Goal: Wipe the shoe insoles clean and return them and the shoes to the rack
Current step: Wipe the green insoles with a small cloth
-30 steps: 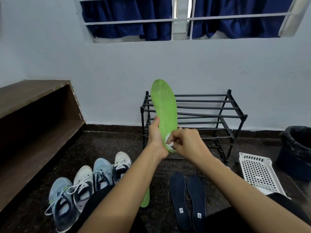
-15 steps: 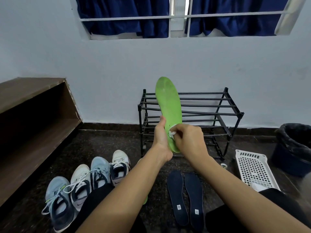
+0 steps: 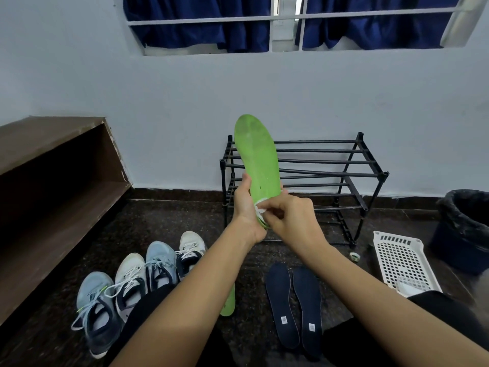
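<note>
Green insole (image 3: 258, 165): held upright in front of me, toe end up, heel end in my left hand (image 3: 244, 207), whose fingers curl round its lower edge. It stands between me and the left end of the rack.
Cloth (image 3: 260, 209): small, white, pinched in my right hand (image 3: 289, 221) and pressed to the heel part of the green insole. The two hands are close together there.
Second green insole (image 3: 229, 303): on the floor (image 3: 164, 221), partly hidden under my left forearm.
Dark blue insoles (image 3: 282, 305): a pair, flat on the floor side by side, near right of centre.
Shoes (image 3: 159, 260): four in a row on the floor, near left, toes pointing away from me.
Rack (image 3: 330, 165): black, barred, against the far wall, nothing on its tiers.
White basket (image 3: 402, 260): on the floor at right, near the rack.
Bin (image 3: 465, 229): dark, lined, far right.
Wooden shelf (image 3: 53, 165): along the left wall.
</note>
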`<state>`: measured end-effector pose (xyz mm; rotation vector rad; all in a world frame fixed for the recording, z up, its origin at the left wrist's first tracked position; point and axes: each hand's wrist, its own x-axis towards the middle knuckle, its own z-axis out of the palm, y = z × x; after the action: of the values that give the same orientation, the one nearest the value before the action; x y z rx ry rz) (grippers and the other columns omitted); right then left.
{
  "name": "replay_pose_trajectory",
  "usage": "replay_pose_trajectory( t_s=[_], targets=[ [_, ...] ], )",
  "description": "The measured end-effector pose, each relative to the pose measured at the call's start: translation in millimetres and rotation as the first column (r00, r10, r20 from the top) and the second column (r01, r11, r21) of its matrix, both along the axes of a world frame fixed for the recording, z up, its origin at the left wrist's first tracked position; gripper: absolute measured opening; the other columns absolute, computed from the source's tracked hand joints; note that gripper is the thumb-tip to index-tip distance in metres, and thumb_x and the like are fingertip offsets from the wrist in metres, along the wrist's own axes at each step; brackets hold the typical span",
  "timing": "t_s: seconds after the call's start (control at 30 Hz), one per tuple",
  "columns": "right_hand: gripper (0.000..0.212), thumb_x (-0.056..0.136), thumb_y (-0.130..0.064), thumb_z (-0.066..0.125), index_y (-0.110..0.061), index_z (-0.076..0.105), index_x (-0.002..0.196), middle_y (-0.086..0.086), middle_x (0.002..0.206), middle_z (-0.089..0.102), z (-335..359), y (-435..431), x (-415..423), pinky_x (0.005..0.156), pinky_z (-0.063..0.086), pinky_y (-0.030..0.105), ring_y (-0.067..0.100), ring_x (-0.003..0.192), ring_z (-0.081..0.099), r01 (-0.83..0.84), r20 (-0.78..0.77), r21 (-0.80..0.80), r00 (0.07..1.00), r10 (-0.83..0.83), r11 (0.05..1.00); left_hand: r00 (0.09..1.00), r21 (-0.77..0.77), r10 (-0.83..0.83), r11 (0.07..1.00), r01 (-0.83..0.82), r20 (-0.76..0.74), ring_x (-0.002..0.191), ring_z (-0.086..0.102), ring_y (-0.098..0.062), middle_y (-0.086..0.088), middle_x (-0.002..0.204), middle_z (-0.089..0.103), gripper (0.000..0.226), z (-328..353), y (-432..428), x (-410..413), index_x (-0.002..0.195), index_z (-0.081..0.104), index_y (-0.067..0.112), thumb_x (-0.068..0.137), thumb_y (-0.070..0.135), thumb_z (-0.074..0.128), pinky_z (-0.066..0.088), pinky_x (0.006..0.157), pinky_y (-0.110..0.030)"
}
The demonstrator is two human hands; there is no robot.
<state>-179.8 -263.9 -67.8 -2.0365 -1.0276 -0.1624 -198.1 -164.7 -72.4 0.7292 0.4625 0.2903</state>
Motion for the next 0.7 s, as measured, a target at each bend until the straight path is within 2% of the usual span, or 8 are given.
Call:
replay_pose_trajectory(
  t_s=[0.07, 0.13, 0.17, 0.23, 0.33, 0.47, 0.53, 0.7],
  targets=[
    [0.021, 0.081, -0.002, 0.065, -0.011, 0.076, 0.096, 0.010, 0.091, 0.073, -4, 5, 5, 0.077, 0.044, 0.012, 0.023, 0.082, 0.068, 0.067, 0.021, 0.013, 0.998, -0.067, 0.998, 0.999, 0.010, -0.025, 1.000, 0.025, -0.033, 0.074, 0.065, -0.023, -0.009, 0.078, 0.068, 0.064, -3, -7, -1, 0.092, 0.069, 0.008, 0.096, 0.062, 0.034, 0.051, 0.069, -0.033],
    [0.021, 0.082, -0.004, 0.063, -0.011, 0.075, 0.098, 0.011, 0.091, 0.073, -5, 8, 9, 0.082, 0.050, 0.029, 0.027, 0.084, 0.068, 0.148, 0.008, 0.038, 0.989, -0.148, 0.988, 0.997, 0.018, -0.043, 0.999, 0.044, -0.064, 0.073, 0.066, -0.022, -0.006, 0.075, 0.070, 0.059, -5, -13, -1, 0.092, 0.069, 0.012, 0.096, 0.061, 0.036, 0.051, 0.064, -0.032],
    [0.020, 0.082, -0.004, 0.063, -0.010, 0.075, 0.097, 0.010, 0.089, 0.074, -5, 8, 10, 0.081, 0.050, 0.030, 0.026, 0.082, 0.068, 0.168, 0.000, 0.055, 0.986, -0.168, 0.984, 0.996, 0.023, -0.044, 0.999, 0.046, -0.071, 0.074, 0.066, -0.022, -0.006, 0.076, 0.070, 0.058, -5, -15, -1, 0.093, 0.070, 0.013, 0.096, 0.061, 0.036, 0.051, 0.064, -0.032],
    [0.019, 0.080, -0.002, 0.063, -0.011, 0.075, 0.093, 0.004, 0.082, 0.073, -3, 9, 11, 0.074, 0.047, 0.022, 0.019, 0.074, 0.066, 0.153, -0.006, 0.079, 0.988, -0.153, 0.985, 0.997, 0.028, -0.046, 0.998, 0.048, -0.065, 0.074, 0.065, -0.022, -0.006, 0.076, 0.069, 0.058, -3, -15, -2, 0.091, 0.069, 0.013, 0.096, 0.060, 0.036, 0.051, 0.066, -0.032],
    [0.020, 0.077, 0.002, 0.065, -0.014, 0.075, 0.085, -0.008, 0.070, 0.065, 0, 6, 5, 0.064, 0.042, 0.006, 0.002, 0.059, 0.056, 0.048, -0.016, 0.068, 0.999, -0.047, 0.997, 0.998, 0.024, -0.044, 0.999, 0.045, -0.039, 0.071, 0.065, -0.023, -0.009, 0.076, 0.068, 0.060, 3, -5, -4, 0.087, 0.069, 0.010, 0.096, 0.059, 0.036, 0.051, 0.067, -0.031],
    [0.016, 0.078, -0.003, 0.068, -0.015, 0.075, 0.086, -0.012, 0.069, 0.061, 2, 3, -4, 0.064, 0.036, -0.002, -0.011, 0.058, 0.054, -0.050, -0.053, 0.024, 0.997, 0.051, 0.998, 1.000, 0.008, 0.000, 1.000, 0.000, -0.012, 0.075, 0.067, -0.027, -0.016, 0.085, 0.068, 0.067, 7, 10, -3, 0.101, 0.067, 0.001, 0.096, 0.060, 0.036, 0.055, 0.069, -0.032],
    [0.016, 0.080, -0.004, 0.067, -0.015, 0.075, 0.088, -0.012, 0.071, 0.062, 1, 3, -6, 0.064, 0.036, -0.003, -0.011, 0.059, 0.052, -0.049, -0.065, 0.025, 0.997, 0.051, 0.998, 1.000, 0.002, 0.006, 1.000, -0.006, -0.001, 0.075, 0.067, -0.027, -0.016, 0.084, 0.068, 0.068, 6, 12, -2, 0.107, 0.065, 0.000, 0.096, 0.060, 0.036, 0.055, 0.066, -0.031],
    [0.020, 0.079, 0.002, 0.063, -0.011, 0.075, 0.089, 0.001, 0.078, 0.072, -2, 8, -1, 0.062, 0.036, 0.000, 0.002, 0.061, 0.053, 0.058, -0.014, 0.074, 0.998, -0.057, 0.996, 0.999, 0.029, -0.037, 0.999, 0.037, -0.002, 0.075, 0.065, -0.024, -0.012, 0.082, 0.068, 0.066, 1, 2, -2, 0.098, 0.068, 0.005, 0.096, 0.062, 0.033, 0.052, 0.069, -0.032]
  ],
)
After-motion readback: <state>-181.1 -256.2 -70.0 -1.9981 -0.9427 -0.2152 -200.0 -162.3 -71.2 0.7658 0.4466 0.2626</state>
